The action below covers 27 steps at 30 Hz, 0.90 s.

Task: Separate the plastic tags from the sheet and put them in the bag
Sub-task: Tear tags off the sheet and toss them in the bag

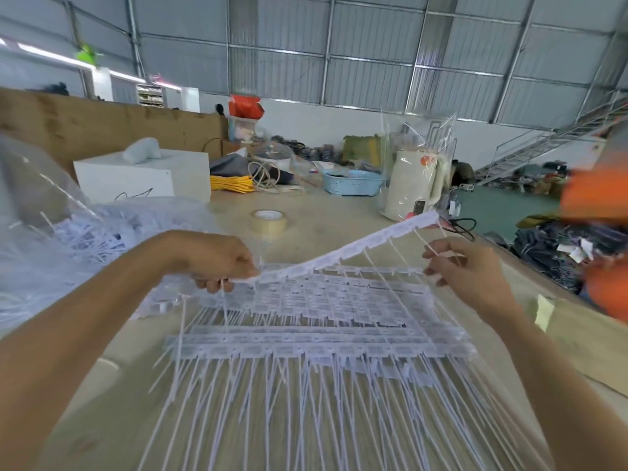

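Now a strip (353, 244) of white tags is held up off the sheet (306, 321), slanting from lower left to upper right. Its near end is pinched by the left hand (217, 260), fingers curled tight round it. A thin tail hanging from the strip is pinched by the right hand (465, 270), thumb against fingertips. The sheet is laid flat on the table (323, 226) beneath, its long tails fanned toward the camera. The bag (68, 239), clear and already heaped with tags, is seen at the left. A tape roll (268, 222) is set behind.
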Each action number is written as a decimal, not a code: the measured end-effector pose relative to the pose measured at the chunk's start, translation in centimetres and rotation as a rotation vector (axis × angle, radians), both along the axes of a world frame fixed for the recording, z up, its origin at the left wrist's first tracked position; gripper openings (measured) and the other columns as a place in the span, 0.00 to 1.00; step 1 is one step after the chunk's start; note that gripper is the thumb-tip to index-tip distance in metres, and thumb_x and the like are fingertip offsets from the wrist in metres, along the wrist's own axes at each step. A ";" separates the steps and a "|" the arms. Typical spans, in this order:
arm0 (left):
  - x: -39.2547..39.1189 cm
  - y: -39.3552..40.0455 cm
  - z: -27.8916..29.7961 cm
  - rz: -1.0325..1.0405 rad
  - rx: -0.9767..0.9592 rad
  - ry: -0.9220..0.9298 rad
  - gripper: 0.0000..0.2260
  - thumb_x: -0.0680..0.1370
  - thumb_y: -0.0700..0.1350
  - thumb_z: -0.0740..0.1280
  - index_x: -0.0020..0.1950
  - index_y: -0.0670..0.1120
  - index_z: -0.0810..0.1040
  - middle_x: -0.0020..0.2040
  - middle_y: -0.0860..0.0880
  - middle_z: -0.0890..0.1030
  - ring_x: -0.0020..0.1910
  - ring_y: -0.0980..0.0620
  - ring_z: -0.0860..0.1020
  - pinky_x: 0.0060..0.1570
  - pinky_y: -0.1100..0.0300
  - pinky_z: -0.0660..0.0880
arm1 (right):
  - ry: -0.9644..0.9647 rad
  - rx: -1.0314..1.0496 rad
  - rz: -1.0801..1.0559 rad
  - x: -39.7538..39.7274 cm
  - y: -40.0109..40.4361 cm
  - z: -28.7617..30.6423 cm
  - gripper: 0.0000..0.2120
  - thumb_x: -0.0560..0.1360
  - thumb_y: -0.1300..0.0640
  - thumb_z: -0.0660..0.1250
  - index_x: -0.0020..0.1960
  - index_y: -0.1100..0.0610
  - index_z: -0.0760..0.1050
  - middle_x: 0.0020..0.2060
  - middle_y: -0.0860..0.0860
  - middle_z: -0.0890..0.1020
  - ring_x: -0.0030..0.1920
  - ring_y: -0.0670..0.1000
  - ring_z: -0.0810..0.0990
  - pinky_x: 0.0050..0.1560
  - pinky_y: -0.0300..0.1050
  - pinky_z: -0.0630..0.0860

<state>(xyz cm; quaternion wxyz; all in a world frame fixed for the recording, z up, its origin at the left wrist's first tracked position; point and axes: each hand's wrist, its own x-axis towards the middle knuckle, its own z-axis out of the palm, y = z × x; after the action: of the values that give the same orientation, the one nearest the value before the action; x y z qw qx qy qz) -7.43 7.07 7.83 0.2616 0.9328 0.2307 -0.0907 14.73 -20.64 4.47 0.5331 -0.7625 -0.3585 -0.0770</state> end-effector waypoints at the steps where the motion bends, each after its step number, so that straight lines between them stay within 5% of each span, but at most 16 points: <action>1: -0.2 0.4 -0.3 0.002 -0.026 0.020 0.12 0.80 0.51 0.60 0.42 0.44 0.70 0.33 0.48 0.73 0.26 0.54 0.66 0.28 0.62 0.63 | 0.075 -0.012 0.143 -0.3 -0.4 0.9 0.06 0.73 0.67 0.67 0.41 0.59 0.80 0.43 0.56 0.83 0.32 0.49 0.82 0.30 0.37 0.77; 3: -0.6 1.0 -0.6 -0.009 -0.032 0.065 0.11 0.80 0.50 0.61 0.42 0.45 0.71 0.31 0.49 0.72 0.25 0.54 0.66 0.27 0.63 0.62 | 0.257 -0.138 0.441 -0.6 -1.4 1.9 0.03 0.71 0.60 0.71 0.44 0.60 0.80 0.45 0.57 0.84 0.33 0.53 0.83 0.30 0.39 0.78; 5: -1.0 1.2 -0.8 -0.064 -0.002 0.148 0.08 0.80 0.48 0.62 0.45 0.45 0.74 0.30 0.49 0.72 0.25 0.54 0.67 0.28 0.63 0.64 | 0.412 -0.354 0.582 -0.4 -2.0 1.4 0.16 0.68 0.50 0.72 0.48 0.61 0.79 0.49 0.57 0.84 0.39 0.57 0.84 0.34 0.42 0.79; 8: -1.0 0.9 -1.6 -0.097 0.038 0.232 0.05 0.80 0.46 0.63 0.48 0.45 0.75 0.32 0.49 0.77 0.26 0.57 0.74 0.31 0.65 0.71 | 0.463 -0.579 0.456 0.1 -2.0 -0.4 0.24 0.66 0.42 0.71 0.46 0.64 0.77 0.46 0.59 0.84 0.40 0.60 0.83 0.37 0.46 0.80; 12: -0.3 -0.9 -1.4 -0.062 0.396 0.309 0.14 0.79 0.51 0.62 0.56 0.43 0.79 0.49 0.48 0.82 0.42 0.56 0.78 0.41 0.69 0.70 | 0.380 -0.572 0.102 1.1 -1.0 -1.8 0.18 0.71 0.46 0.71 0.40 0.62 0.75 0.32 0.59 0.83 0.24 0.53 0.79 0.24 0.38 0.73; 14: 0.4 -2.3 -1.1 -0.041 0.598 0.347 0.16 0.78 0.56 0.62 0.48 0.42 0.78 0.48 0.46 0.80 0.47 0.48 0.77 0.48 0.60 0.72 | 0.274 -0.551 0.013 1.0 -0.3 -2.2 0.14 0.75 0.52 0.68 0.41 0.63 0.76 0.32 0.57 0.84 0.22 0.51 0.78 0.23 0.37 0.72; 17: 2.2 -5.5 -0.7 0.006 0.758 0.253 0.17 0.78 0.56 0.62 0.35 0.47 0.68 0.36 0.52 0.71 0.39 0.50 0.73 0.40 0.57 0.70 | 0.213 -0.604 0.072 0.4 0.2 -2.4 0.13 0.76 0.56 0.66 0.42 0.67 0.77 0.30 0.55 0.80 0.24 0.48 0.76 0.24 0.35 0.70; 20: 5.2 -9.4 -1.4 -0.135 0.643 -0.006 0.16 0.78 0.53 0.63 0.34 0.45 0.70 0.34 0.50 0.72 0.35 0.49 0.72 0.35 0.59 0.69 | 0.179 -0.719 0.170 -0.3 0.3 -2.1 0.06 0.75 0.59 0.69 0.46 0.62 0.79 0.31 0.52 0.79 0.26 0.43 0.74 0.27 0.33 0.70; 24: 9.3 -13.3 -3.8 -0.347 0.436 -0.163 0.14 0.80 0.51 0.61 0.57 0.43 0.77 0.54 0.43 0.79 0.54 0.44 0.76 0.54 0.52 0.74 | 0.121 -0.723 0.205 -0.5 0.6 -2.2 0.03 0.73 0.63 0.69 0.47 0.59 0.80 0.34 0.52 0.78 0.31 0.46 0.74 0.37 0.37 0.72; 27: 11.8 -14.3 -5.6 -0.368 0.393 -0.195 0.16 0.80 0.53 0.61 0.57 0.41 0.76 0.55 0.41 0.78 0.54 0.43 0.75 0.53 0.52 0.72 | 0.089 -0.747 0.210 -0.5 0.7 -2.3 0.06 0.73 0.63 0.68 0.38 0.56 0.77 0.32 0.49 0.78 0.33 0.46 0.74 0.37 0.37 0.71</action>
<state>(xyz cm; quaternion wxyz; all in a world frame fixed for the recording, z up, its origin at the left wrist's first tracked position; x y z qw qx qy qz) 4.34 -7.25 2.21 0.0757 0.9961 0.0444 -0.0003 14.20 -19.98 2.16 0.2390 -0.8658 -0.4143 0.1469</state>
